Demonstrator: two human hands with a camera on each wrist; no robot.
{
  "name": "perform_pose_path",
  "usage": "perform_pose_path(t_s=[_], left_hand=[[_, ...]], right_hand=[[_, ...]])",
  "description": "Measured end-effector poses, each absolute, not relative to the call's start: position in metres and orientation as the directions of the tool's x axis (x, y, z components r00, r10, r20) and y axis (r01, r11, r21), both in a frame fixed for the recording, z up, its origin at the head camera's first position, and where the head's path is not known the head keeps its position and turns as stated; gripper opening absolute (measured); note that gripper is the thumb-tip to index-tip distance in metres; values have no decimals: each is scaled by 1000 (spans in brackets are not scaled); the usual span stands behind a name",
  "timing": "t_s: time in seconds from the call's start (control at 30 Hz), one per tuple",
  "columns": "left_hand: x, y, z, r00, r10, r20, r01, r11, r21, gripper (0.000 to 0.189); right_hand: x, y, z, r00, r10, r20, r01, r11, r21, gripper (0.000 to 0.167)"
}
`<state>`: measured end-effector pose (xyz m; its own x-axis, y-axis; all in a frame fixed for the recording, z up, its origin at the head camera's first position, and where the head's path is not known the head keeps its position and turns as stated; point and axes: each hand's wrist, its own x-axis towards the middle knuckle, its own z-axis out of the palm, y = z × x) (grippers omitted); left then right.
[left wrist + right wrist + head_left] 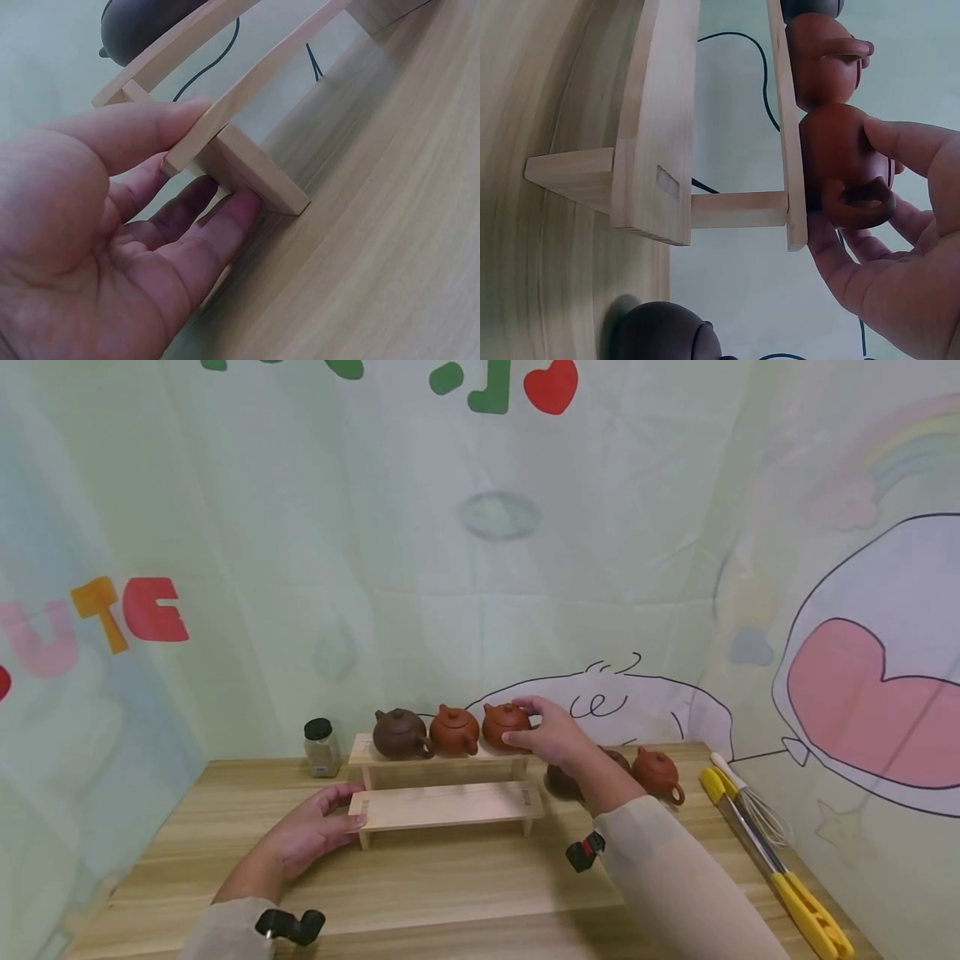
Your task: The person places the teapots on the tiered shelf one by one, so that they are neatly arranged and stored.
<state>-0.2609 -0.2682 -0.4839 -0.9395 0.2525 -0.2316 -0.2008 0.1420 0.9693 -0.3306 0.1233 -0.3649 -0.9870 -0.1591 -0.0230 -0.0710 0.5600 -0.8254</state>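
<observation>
A two-tier wooden display stand (450, 805) stands on the table. My left hand (318, 829) holds its left end; in the left wrist view the thumb lies on the lower board (247, 82) and the fingers touch the leg beneath. At the right end of the upper tier, my right hand (558, 739) grips a reddish-brown clay teapot (501, 725). The right wrist view shows thumb and fingers around this teapot (836, 150), its base at the board. Another reddish-brown teapot (453, 731) and a dark brown teapot (400, 733) sit to its left.
Right of the stand, dark teapots (561, 783), partly hidden by my right forearm, and a reddish-brown teapot (656, 774) stand on the table (420, 893). Yellow-handled tongs (772, 860) and a whisk (761, 810) lie at the right edge. A black-lidded jar (322, 750) stands back left.
</observation>
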Motion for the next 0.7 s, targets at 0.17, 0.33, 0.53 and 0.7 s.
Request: perform_pose_path(t_s=[0.17, 0.33, 0.53, 0.7], left_hand=[[-260, -266, -484, -941, 249, -228, -198, 142, 970, 80], [-260, -264, -483, -938, 266, -225, -197, 125, 972, 79], [-259, -265, -483, -938, 265, -225, -197, 129, 972, 79], [-259, -266, -482, -938, 264, -223, -195, 129, 972, 80]], right_hand=[[-328, 127, -368, -988, -153, -17, -71, 550, -832, 70], [-317, 138, -370, -994, -107, -7, -51, 525, -850, 70], [-301, 170, -376, -998, -61, -6, -25, 498, -867, 62], [-290, 218, -387, -1000, -9, 29, -30, 466, -884, 65]])
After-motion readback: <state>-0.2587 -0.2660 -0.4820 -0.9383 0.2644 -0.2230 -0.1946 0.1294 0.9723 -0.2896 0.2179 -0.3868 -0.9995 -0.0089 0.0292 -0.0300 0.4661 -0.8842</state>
